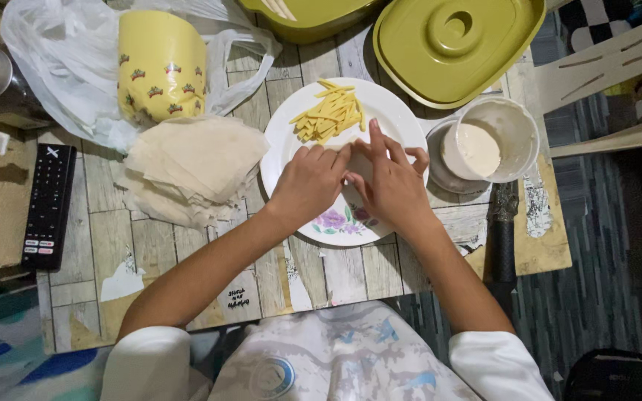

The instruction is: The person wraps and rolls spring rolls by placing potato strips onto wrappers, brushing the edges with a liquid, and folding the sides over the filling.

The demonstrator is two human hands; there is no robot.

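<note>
Overhead view. My left hand [307,184] and right hand [389,182] meet over the middle of a white floral plate [339,226], fingers [375,137] curled and pinched together on a pale wrapper [357,165] that lies mostly hidden beneath them; its long axis cannot be told. Just beyond my fingertips, on the far half of the plate, lies a pile of yellow strips [330,115], their long axes mostly running away from me, slanting right. The plate rests on a worn plank-patterned table [150,252]. Left of it lies a stack of wrappers [191,171]; right, a white tub of paste [484,145]. Dark flooring [596,297] shows beyond the table's right edge.
</note>
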